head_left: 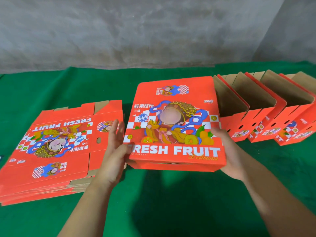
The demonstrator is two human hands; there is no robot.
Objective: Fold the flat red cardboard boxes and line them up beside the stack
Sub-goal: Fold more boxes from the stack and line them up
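A folded red box (174,124) printed "FRESH FRUIT" is lifted above the green table, printed face up and tilted toward me. My left hand (114,147) presses flat against its left side with straight fingers. My right hand (225,151) holds its right side, with the thumb on the printed face and the fingers underneath. A stack of flat red cardboard boxes (56,147) lies on the table to the left. Several folded boxes (266,110) stand in a row to the right, open tops showing brown insides.
The green cloth table (153,202) spreads in front of me and around the boxes. A grey concrete wall (136,31) runs behind the table's far edge. The row of folded boxes reaches the right edge of view.
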